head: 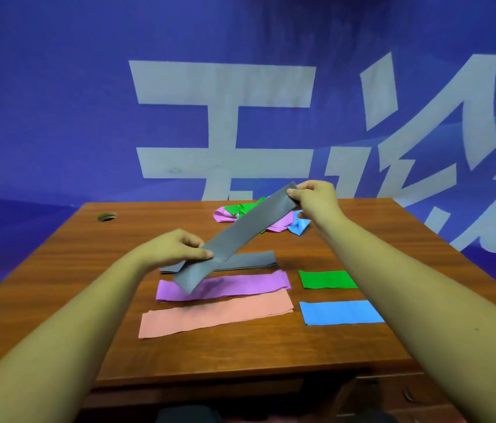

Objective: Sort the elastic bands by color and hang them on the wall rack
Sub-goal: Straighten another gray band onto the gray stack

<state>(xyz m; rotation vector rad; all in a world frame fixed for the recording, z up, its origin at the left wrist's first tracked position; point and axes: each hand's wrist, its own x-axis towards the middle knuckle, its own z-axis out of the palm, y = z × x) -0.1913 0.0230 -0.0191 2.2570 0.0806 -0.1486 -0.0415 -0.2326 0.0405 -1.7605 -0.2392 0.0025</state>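
Note:
A grey elastic band [240, 232] is stretched slantwise above the table between both hands. My left hand [176, 247] pinches its lower end and my right hand [317, 199] pinches its upper end. Flat on the table beneath lie sorted bands: a grey stack [249, 259], a purple band [240, 285], a salmon pink band [216, 315], a green band [327, 279] and a blue band [339, 312]. At the far edge sits a tangled heap [231, 213] of pink, green and blue bands. No wall rack is in view.
The brown wooden table [88, 270] has a cable hole [107, 216] at its far left. Behind it hangs a blue banner [57, 117] with large white characters. A drawer front [393, 395] shows under the table's near right edge.

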